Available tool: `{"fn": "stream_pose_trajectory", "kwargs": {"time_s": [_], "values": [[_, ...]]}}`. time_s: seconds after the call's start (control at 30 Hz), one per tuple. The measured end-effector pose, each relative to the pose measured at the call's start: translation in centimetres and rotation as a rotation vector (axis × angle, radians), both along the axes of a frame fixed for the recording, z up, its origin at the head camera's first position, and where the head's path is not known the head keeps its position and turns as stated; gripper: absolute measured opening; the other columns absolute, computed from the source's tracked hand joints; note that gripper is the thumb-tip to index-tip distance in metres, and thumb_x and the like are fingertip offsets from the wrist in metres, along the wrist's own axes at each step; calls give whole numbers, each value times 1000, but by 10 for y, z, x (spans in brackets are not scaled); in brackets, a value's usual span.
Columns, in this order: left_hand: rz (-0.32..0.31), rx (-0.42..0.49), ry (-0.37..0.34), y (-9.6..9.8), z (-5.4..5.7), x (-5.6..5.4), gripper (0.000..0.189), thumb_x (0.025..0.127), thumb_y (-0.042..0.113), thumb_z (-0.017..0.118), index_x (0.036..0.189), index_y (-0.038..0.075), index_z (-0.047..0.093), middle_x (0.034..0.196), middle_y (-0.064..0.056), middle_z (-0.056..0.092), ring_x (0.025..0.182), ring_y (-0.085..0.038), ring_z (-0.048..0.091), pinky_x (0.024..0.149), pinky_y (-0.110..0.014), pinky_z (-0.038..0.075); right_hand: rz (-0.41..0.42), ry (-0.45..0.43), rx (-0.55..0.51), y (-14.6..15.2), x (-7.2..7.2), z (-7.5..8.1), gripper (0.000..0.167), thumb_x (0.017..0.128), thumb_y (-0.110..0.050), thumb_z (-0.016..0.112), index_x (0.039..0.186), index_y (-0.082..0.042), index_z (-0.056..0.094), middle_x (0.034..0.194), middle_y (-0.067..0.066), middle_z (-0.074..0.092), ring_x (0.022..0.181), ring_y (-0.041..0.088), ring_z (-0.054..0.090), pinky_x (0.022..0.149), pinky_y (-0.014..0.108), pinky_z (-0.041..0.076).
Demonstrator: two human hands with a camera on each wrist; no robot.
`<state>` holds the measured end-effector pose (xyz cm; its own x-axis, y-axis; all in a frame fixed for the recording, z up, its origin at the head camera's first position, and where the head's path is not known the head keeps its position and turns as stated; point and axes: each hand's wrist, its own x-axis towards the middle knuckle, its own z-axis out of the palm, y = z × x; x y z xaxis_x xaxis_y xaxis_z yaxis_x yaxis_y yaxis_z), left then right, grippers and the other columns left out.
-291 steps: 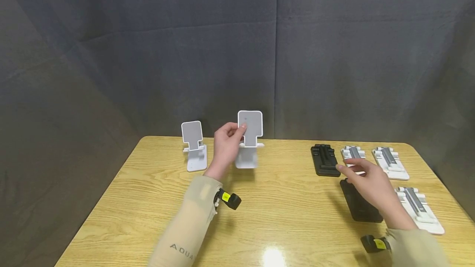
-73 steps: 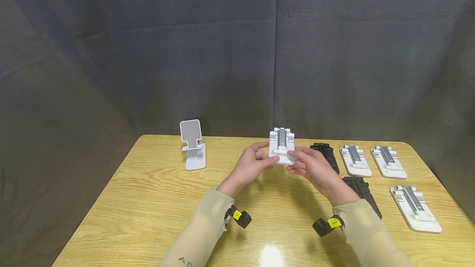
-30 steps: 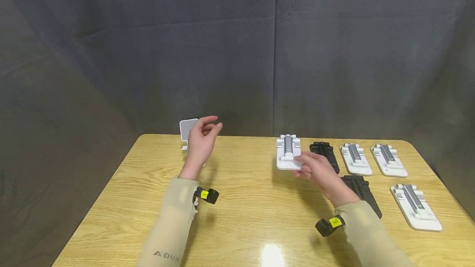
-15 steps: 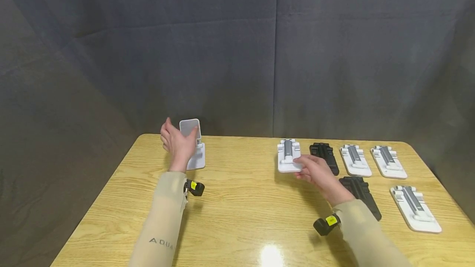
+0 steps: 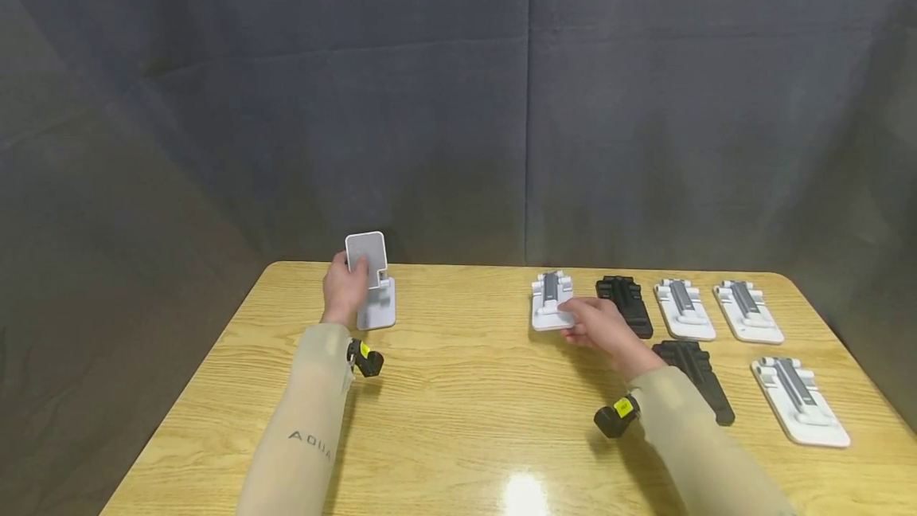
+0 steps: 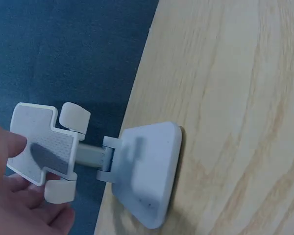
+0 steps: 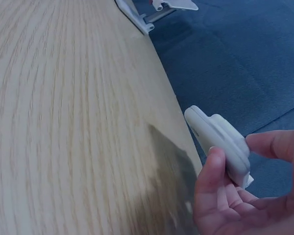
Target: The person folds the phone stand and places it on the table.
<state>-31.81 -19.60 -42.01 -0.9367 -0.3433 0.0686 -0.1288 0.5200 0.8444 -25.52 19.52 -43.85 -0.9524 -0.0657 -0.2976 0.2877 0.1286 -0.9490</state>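
Observation:
On the table's left side an unfolded white phone stand [image 5: 377, 310] stands upright, its grey-padded plate raised. My left hand [image 5: 342, 291] grips that plate, thumb on its front and fingers behind it. In the left wrist view the stand's flat base [image 6: 147, 171] rests on the wood near the far edge, and the hand [image 6: 27, 205] comes in from the lower left. Near the middle, my right hand [image 5: 604, 330] pinches a folded white phone stand [image 5: 550, 310] by its right side. Seen from the right wrist, this folded stand [image 7: 218, 139] is edge-on between thumb and fingers.
Right of the held stand lie two folded black phone stands [image 5: 625, 307] and three folded white phone stands [image 5: 748, 312], in two rows. The wooden table [image 5: 458, 404] ends at a dark curtain [image 5: 401, 118] behind and at the sides.
Both hands first held the folded stand; then the left let go, moved left to the unfolded stand and took hold of its plate. The right hand lowered the folded stand slightly.

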Motion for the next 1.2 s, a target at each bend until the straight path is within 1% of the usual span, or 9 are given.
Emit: {"fn": "stream_pose_trajectory", "kwargs": {"time_s": [0.17,0.33,0.43,0.5,0.63,0.73,0.83,1.03,1.2], "values": [[9,12,40,1,-4,-1,43,106,14,45,143,-7,45,136,-29,54,123,-42,53,103,-53,42,-1,-19,45,-2,-2,-4,60,103,-19,53,147,16,33,108,16,60,80,14,65,76,27,57],[7,36,98,4,-5,1,36,105,10,48,135,-10,52,127,-28,59,119,-40,55,102,-50,43,-8,-26,101,-2,-4,-8,60,102,-19,53,146,17,34,118,21,55,86,18,64,82,30,57],[-6,55,130,10,-5,4,33,105,10,49,129,-11,56,124,-29,61,116,-39,57,101,-49,44,-7,-33,155,-1,-6,-9,60,102,-21,53,146,16,35,123,23,53,93,21,63,85,33,56],[-17,84,150,15,-5,6,31,105,10,50,126,-12,57,122,-29,62,114,-39,59,99,-49,45,-5,-34,204,0,-6,-9,61,102,-23,54,146,16,37,126,24,53,98,24,61,87,35,55],[-44,151,193,30,-4,13,28,104,10,53,123,-11,58,121,-28,63,113,-38,61,97,-48,48,-8,-25,308,2,-5,-11,61,103,-27,55,146,13,40,128,24,54,101,27,58,87,36,54],[-80,199,224,42,1,20,26,104,9,54,122,-10,58,122,-27,63,114,-36,62,98,-46,48,-17,-15,346,3,-5,-13,58,103,-27,55,145,12,43,126,23,56,99,27,59,84,35,54],[-114,237,258,55,7,25,24,104,8,55,119,-10,59,122,-27,63,115,-35,62,99,-45,48,-19,-2,349,4,-4,-14,56,103,-26,56,142,13,46,123,23,58,97,26,61,82,34,55],[-162,310,309,74,20,33,20,102,8,60,114,-8,63,119,-24,66,113,-32,64,99,-42,49,-15,7,344,6,-4,-15,53,104,-26,55,138,14,49,121,23,59,94,25,64,82,34,56],[-198,330,356,87,30,39,18,101,7,62,111,-8,64,116,-24,68,111,-32,65,98,-42,50,-19,5,339,6,-5,-15,52,104,-25,55,137,15,49,122,25,58,94,25,64,81,34,57]]}}
